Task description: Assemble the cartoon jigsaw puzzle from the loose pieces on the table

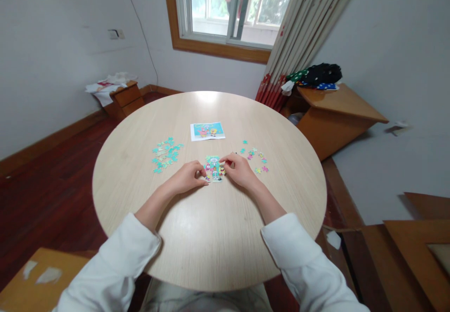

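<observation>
A partly joined jigsaw puzzle (214, 167) with cartoon figures on a teal ground lies flat on the round table. At its lower left edge, my left hand (190, 177) has thumb and fingers curled in a pinch around a small puzzle piece (207, 178). My right hand (239, 168) rests at the puzzle's right edge, its fingertips bent together on a piece there; the fingers partly hide it. Behind the puzzle lies a reference picture card (208, 131) showing cartoon figures.
Loose, mostly teal pieces (167, 154) spread to the left on the pale round table (197, 237). More loose pieces (258, 158), some pink and yellow, lie to the right. A wooden cabinet (337, 120) with cloths stands behind the table's right side.
</observation>
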